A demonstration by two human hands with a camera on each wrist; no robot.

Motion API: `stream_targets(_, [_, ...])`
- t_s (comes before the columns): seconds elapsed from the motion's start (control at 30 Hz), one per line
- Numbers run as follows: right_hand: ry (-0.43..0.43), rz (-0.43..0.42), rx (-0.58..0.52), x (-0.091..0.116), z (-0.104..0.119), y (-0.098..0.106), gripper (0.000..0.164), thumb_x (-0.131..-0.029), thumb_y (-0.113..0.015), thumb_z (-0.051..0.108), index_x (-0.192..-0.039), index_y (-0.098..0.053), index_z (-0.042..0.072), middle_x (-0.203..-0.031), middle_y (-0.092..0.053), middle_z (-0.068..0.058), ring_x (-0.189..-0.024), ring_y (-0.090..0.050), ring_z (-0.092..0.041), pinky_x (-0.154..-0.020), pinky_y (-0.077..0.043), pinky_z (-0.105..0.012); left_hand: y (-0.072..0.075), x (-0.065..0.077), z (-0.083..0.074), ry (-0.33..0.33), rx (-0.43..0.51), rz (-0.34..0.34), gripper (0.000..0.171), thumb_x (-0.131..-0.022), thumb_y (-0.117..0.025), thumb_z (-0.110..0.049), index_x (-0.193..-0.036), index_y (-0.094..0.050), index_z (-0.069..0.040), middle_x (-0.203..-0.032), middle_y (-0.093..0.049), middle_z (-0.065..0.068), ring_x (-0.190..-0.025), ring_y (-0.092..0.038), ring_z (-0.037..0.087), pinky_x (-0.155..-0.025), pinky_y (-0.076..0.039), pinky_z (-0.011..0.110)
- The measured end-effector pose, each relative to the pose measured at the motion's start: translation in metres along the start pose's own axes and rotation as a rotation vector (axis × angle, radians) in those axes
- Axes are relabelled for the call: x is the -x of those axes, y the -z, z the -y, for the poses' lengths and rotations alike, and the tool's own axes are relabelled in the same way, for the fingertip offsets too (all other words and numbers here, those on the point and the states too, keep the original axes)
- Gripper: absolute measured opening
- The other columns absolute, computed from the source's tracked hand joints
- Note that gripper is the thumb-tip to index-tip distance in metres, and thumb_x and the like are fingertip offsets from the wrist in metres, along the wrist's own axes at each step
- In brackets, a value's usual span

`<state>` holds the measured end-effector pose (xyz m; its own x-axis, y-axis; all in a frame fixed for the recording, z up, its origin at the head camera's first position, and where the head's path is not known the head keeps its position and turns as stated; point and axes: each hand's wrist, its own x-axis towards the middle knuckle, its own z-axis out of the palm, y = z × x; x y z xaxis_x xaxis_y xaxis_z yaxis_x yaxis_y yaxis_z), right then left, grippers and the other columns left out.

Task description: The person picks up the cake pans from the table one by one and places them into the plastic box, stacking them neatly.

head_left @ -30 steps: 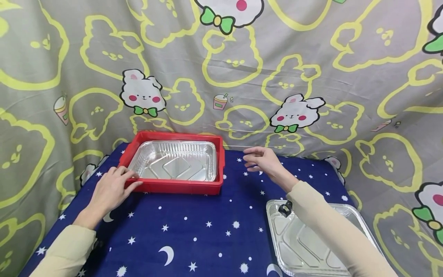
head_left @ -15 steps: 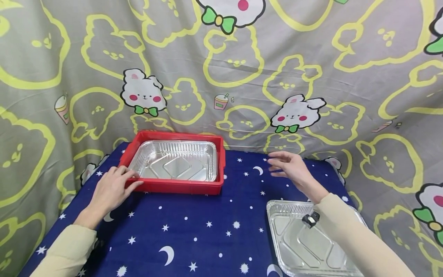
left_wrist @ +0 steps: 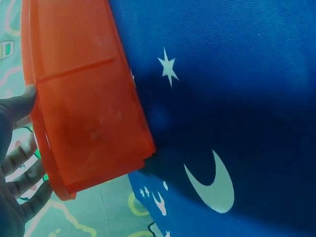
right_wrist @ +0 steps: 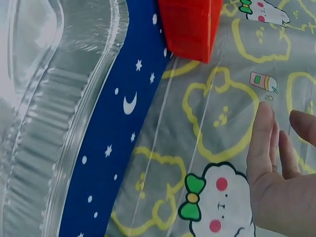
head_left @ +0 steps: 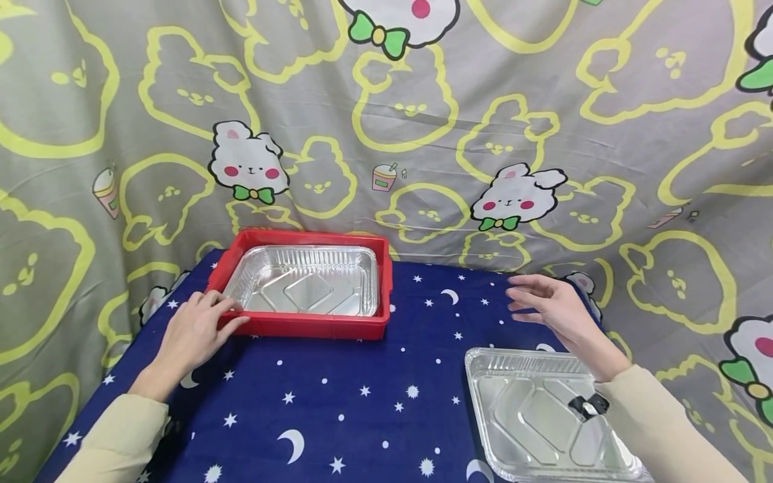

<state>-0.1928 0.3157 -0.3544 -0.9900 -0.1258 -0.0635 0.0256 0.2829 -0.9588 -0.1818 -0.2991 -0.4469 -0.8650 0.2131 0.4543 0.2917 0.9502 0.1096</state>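
A red plastic tray point(head_left: 326, 327) stands at the back left of the table, with a silver foil pan point(head_left: 309, 292) lying inside it. My left hand point(head_left: 192, 335) holds the tray's near left corner; the left wrist view shows the thumb on one side of the rim point(left_wrist: 42, 133) and the other fingers behind it. At the right lies a second foil pan point(head_left: 513, 409), partly hidden by the right forearm. Above and beyond that pan's far edge hovers my right hand point(head_left: 555, 312), its fingers extended and holding nothing.
A dark blue cloth point(head_left: 338, 396) with white stars and moons covers the table. Behind it hangs a grey curtain point(head_left: 435, 221) with yellow outlines and white cartoon animals. A small black device point(head_left: 588, 406) sits at the right wrist.
My right hand has moved rightward, away from the red tray, to above the far edge of the second foil pan. The left hand and both pans have stayed in place.
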Motion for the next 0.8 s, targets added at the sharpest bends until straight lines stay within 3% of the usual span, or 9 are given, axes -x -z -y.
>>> stream_targets(0.4, [0.030,-0.007,0.029,0.033,-0.009,0.040,0.022,-0.104,-0.066,0.014,-0.121,-0.070,0.027,-0.104,-0.077,0.016,-0.090,-0.077,-0.008,-0.077,-0.065,-0.029,0.000,0.001,0.000,0.004,-0.001,0.002,0.023,-0.087,-0.084,-0.030,-0.100,-0.076,-0.013,-0.099,-0.066,0.016,-0.094,-0.056,0.038,-0.077,-0.049,0.054])
stream_targets(0.8, [0.039,0.010,-0.110,0.067,-0.036,0.067,0.033,-0.106,-0.059,0.002,-0.122,-0.072,0.027,-0.109,-0.079,0.013,-0.092,-0.078,-0.010,-0.078,-0.065,-0.028,-0.001,0.001,0.000,-0.003,-0.004,-0.010,0.022,-0.088,-0.084,-0.030,-0.100,-0.076,-0.014,-0.098,-0.067,0.016,-0.093,-0.055,0.037,-0.077,-0.048,0.053])
